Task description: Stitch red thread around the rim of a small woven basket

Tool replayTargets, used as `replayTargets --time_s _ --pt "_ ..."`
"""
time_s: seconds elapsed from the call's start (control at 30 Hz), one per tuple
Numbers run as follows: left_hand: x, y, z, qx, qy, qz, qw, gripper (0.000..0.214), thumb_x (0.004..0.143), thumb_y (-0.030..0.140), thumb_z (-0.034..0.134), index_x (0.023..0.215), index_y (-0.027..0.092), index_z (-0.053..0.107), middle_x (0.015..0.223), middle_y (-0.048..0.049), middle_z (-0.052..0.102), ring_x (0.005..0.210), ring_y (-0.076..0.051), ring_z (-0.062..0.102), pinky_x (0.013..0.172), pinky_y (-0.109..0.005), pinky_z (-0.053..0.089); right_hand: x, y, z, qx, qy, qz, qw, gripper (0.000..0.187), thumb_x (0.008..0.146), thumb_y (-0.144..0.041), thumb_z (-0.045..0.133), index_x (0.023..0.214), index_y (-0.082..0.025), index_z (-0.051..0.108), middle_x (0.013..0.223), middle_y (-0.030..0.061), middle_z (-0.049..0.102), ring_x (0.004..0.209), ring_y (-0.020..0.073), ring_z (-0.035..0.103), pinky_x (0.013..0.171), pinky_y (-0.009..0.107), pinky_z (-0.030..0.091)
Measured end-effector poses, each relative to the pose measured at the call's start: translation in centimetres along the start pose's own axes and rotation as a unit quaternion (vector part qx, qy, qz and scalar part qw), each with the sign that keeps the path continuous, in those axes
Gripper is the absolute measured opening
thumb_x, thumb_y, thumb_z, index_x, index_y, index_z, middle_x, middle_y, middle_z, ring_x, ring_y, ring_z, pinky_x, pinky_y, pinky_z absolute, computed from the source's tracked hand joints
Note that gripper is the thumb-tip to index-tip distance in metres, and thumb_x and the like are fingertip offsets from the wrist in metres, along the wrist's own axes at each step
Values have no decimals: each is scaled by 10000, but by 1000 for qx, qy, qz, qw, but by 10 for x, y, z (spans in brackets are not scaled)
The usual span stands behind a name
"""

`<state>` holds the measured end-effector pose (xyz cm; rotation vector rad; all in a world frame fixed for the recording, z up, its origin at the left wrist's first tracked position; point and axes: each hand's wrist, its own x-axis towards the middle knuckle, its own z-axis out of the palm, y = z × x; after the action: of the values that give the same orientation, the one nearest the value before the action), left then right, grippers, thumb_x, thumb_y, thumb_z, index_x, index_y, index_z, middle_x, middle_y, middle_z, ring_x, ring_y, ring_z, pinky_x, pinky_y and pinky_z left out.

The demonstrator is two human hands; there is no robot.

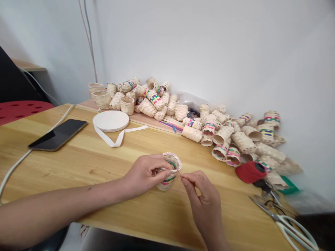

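My left hand is wrapped round a small woven basket with coloured bands and a white-edged rim, holding it upright on the wooden table. The thumb presses a white strip against the rim. My right hand sits just right of the basket, its fingers pinched together at the rim on something thin; I cannot make out what it is.
A heap of several woven baskets lines the wall at the back. A roll of white tape and a phone with a white cable lie at left. A red thread spool and scissors lie at right.
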<state>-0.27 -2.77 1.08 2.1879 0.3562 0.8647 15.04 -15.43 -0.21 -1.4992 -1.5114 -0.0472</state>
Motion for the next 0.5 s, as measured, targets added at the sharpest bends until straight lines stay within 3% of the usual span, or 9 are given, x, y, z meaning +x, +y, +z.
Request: replayTargets --time_s 0.17,0.5 --pt "-1 1 1 3 5 10 1000 131 853 162 582 832 158 712 724 -4 650 599 -80 509 564 -161 366 -2 2 3 3 -16 -15 1000 169 908 -150 541 986 -210 679 779 28 630 714 141 605 641 250 495" --pt "-1 2 0 8 1 17 1000 148 867 177 568 825 156 708 710 -9 639 605 -88 517 568 -164 376 -4 3 4 -7 -17 -16 1000 179 913 -168 530 985 -207 689 727 19 595 661 136 580 600 246 470"
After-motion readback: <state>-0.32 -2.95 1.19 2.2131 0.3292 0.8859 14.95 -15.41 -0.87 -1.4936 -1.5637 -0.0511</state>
